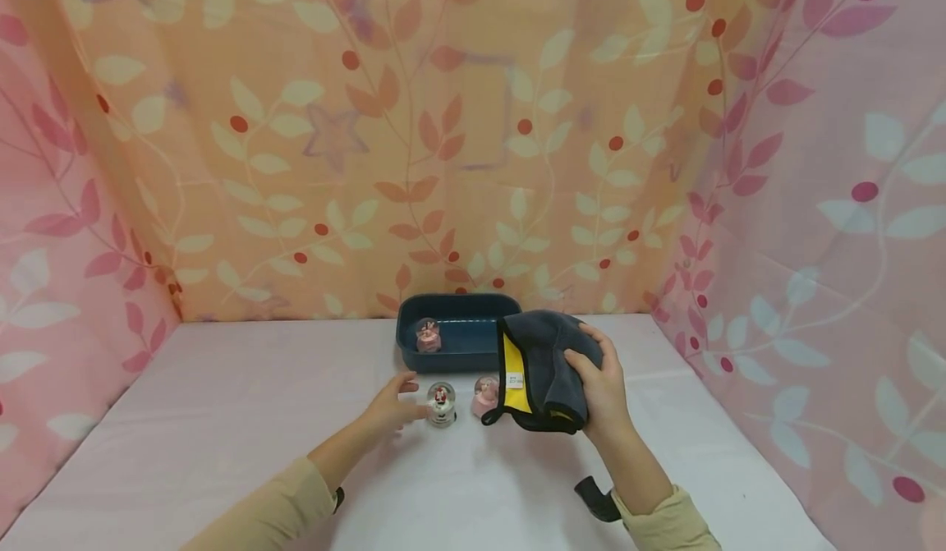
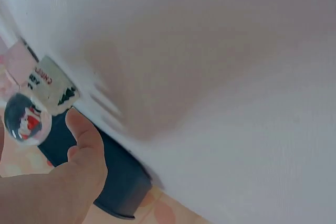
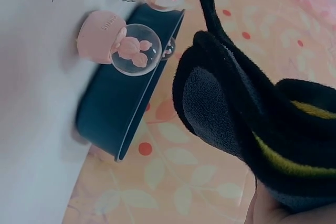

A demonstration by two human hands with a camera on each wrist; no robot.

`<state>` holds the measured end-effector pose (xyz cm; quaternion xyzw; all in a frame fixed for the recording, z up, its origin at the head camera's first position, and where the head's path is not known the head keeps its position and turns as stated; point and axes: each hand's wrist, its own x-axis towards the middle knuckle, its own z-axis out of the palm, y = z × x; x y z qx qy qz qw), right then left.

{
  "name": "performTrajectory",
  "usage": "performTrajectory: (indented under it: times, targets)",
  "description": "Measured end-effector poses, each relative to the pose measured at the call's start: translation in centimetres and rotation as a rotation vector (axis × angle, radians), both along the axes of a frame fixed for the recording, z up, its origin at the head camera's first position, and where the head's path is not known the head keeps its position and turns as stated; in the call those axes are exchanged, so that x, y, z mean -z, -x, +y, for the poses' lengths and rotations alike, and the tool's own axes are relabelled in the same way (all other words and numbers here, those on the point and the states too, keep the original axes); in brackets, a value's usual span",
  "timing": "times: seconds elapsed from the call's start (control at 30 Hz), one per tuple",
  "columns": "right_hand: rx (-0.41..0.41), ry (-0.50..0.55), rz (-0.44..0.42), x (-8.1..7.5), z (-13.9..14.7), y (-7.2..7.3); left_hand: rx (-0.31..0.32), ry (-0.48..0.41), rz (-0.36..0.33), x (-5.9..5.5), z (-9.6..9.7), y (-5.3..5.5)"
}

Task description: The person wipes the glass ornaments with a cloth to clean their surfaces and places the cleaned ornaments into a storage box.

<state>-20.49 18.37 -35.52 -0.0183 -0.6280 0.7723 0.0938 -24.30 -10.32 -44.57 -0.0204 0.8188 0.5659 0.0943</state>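
A snow globe with a white base [image 1: 441, 407] stands on the table with a small red-and-white figure inside. At its left side is my left hand [image 1: 388, 407], fingers spread and thumb close to the base; whether it touches cannot be told. My right hand [image 1: 608, 383] grips a folded dark grey microfibre cloth [image 1: 550, 370] with yellow lining and black edging, held above the table. Partly behind the cloth is a pink snow globe [image 1: 484, 397], whose pink base and figure show fully in the right wrist view.
Behind the globes stands a dark blue tray [image 1: 410, 364], holding another pink snow globe [image 1: 428, 336] at its left end. A white cloth covers the table [image 1: 259, 403]. Patterned curtains [image 1: 443, 165] rise behind and at both sides. A black strap [image 1: 597, 499] hangs by the right wrist.
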Motion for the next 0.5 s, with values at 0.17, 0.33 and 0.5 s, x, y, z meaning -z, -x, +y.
performTrajectory:
  times: [0.17, 0.33, 0.5]
  targets:
    - [0.003, 0.008, -0.008, 0.0, -0.1, 0.0, 0.041, 0.016, -0.003, 0.5, 0.3, -0.5]
    - [-0.001, 0.011, -0.006, 0.0, -0.1, 0.1, 0.052, 0.029, -0.018, 0.6, 0.7, -0.8]
    - [-0.003, 0.016, -0.009, 0.0, -0.2, 0.1, 0.054, 0.064, -0.032, 0.6, 1.1, -0.8]
